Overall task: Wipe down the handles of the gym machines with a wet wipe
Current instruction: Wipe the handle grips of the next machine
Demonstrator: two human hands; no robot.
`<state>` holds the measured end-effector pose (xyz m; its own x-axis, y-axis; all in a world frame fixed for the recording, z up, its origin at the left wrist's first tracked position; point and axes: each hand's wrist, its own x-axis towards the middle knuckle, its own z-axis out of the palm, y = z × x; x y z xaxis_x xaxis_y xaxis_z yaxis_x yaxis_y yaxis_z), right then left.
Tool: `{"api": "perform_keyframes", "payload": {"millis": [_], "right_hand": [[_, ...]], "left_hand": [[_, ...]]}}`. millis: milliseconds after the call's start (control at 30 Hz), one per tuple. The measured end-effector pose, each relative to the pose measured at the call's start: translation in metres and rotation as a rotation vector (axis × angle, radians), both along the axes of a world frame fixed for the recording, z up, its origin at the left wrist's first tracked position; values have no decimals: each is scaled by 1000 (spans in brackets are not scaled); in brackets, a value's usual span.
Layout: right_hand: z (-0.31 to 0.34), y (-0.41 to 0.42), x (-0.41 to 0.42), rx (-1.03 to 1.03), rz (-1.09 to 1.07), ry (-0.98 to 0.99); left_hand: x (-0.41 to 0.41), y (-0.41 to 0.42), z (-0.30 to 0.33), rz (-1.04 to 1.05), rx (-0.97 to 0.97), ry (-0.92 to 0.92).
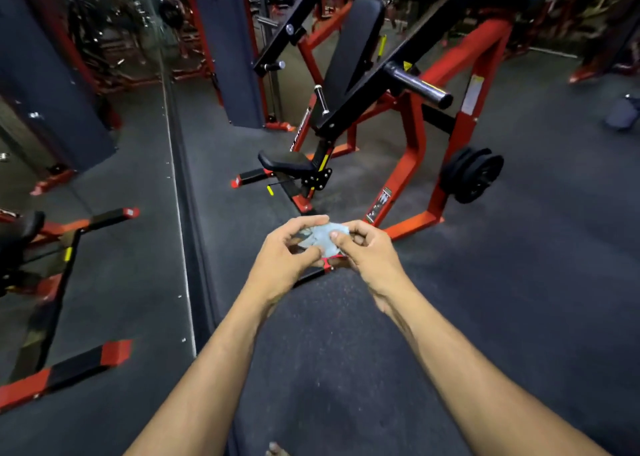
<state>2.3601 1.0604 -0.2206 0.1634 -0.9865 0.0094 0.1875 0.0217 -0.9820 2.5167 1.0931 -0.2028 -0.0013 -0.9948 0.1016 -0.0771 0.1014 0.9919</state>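
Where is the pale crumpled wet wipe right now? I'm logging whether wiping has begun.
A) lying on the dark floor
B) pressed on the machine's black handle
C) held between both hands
C: both the left hand and right hand pinch the pale crumpled wet wipe in mid-air, short of the red and black machine.

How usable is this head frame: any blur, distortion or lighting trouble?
Head view: dim gym lighting; wide-angle bending toward the edges; far background soft and smeared. The hands are fairly sharp, left hand and right hand both pinching the wet wipe. A glare streak sits on the machine's steel weight peg.
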Motion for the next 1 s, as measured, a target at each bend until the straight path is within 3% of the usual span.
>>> {"api": "perform_keyframes", "payload": {"millis": [267,400,533,733,1000], "right_hand": [[30,-117,100,-102,16,61],[32,-163,127,-75,-70,-31],[29,-205,145,3,-132,-194],[27,-280,172,-26,-93,-281],[-3,-426,238,25,-36,-225]], "left_hand": [[102,-115,11,6,-19,211],[129,-170,21,-67,-36,246],[150,-221,22,-102,-48,211],[177,-305,10,-131,-29,165],[244,-449,-7,-159,17,80]]}}
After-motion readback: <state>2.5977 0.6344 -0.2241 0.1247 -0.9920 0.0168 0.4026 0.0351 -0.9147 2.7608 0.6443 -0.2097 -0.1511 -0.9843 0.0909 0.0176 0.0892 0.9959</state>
